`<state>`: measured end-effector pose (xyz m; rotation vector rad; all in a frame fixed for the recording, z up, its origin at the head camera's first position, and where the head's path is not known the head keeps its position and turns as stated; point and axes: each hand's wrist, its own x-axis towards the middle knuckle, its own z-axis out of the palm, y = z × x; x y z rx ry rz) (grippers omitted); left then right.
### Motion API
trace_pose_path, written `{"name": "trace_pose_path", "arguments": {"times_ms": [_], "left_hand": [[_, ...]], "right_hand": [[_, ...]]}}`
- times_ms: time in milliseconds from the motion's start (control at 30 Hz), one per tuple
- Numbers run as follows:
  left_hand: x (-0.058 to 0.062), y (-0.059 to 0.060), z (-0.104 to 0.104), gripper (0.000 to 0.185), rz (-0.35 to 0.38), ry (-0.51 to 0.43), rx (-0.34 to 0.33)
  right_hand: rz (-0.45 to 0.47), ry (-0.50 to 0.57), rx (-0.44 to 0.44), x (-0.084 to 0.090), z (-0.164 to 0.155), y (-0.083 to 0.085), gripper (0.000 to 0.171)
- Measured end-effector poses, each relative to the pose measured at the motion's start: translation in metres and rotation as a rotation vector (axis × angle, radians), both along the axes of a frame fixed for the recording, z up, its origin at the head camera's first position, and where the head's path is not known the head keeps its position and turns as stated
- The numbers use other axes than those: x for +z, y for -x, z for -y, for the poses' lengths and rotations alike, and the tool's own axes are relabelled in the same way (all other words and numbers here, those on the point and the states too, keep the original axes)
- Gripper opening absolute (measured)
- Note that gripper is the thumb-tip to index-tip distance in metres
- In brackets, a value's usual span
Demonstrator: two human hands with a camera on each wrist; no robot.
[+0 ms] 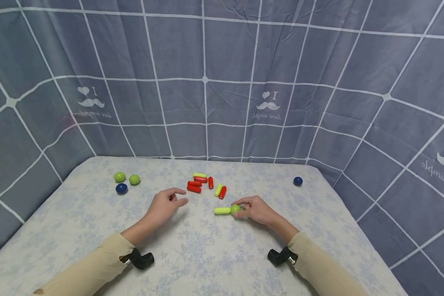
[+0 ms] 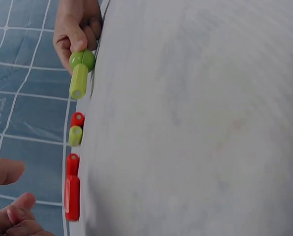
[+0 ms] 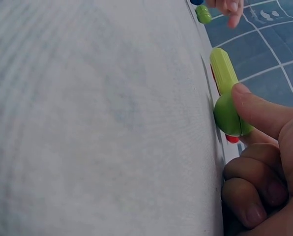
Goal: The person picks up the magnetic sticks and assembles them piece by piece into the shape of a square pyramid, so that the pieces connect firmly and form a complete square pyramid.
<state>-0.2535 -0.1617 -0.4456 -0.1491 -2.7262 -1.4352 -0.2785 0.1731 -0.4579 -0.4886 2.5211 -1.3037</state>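
My right hand (image 1: 241, 208) rests on the table and pinches a green ball (image 1: 235, 209) between thumb and forefinger. A yellow-green stick (image 1: 222, 211) lies end-on against the ball, pointing left. The right wrist view shows the forefinger (image 3: 257, 105) lying over the ball (image 3: 227, 115), with the stick (image 3: 223, 71) beyond it. My left hand (image 1: 181, 197) rests to the left with its fingers loosely curled and holds nothing. It lies just below a cluster of red and yellow-green sticks (image 1: 205, 184). In the left wrist view the ball (image 2: 82, 60) and stick (image 2: 78, 81) sit under the right hand.
Two green balls (image 1: 127, 178) and a blue ball (image 1: 121, 188) sit at the back left of the pale flowered tablecloth (image 1: 192, 255). Another blue ball (image 1: 297, 181) lies at the back right. A grey checked curtain (image 1: 222, 82) surrounds the table.
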Motion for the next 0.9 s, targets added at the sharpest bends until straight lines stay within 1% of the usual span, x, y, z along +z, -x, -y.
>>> {"name": "trace_pose_path", "arguments": {"times_ms": [233, 400, 533, 633, 733, 900], "left_hand": [[0.0, -0.001, 0.027, 0.036, -0.038, -0.07, 0.124], [0.003, -0.001, 0.047, 0.042, -0.048, -0.065, 0.214], [0.004, -0.003, 0.06, 0.043, -0.038, -0.054, 0.27], [0.004, -0.004, 0.068, 0.044, -0.015, -0.054, 0.307], [0.004, -0.005, 0.073, 0.045, -0.01, -0.066, 0.337], [0.007, -0.006, 0.08, 0.048, -0.032, -0.079, 0.421]], "right_hand": [[-0.008, -0.025, 0.003, 0.0, 0.0, 0.003, 0.039], [-0.021, -0.036, 0.007, -0.002, 0.002, 0.003, 0.038], [-0.016, -0.027, 0.02, -0.001, 0.001, 0.003, 0.037], [-0.011, -0.033, 0.017, 0.0, 0.001, 0.003, 0.037], [-0.014, -0.036, 0.014, 0.001, 0.001, 0.003, 0.037], [-0.007, -0.035, 0.013, 0.001, 0.0, 0.004, 0.037]]}}
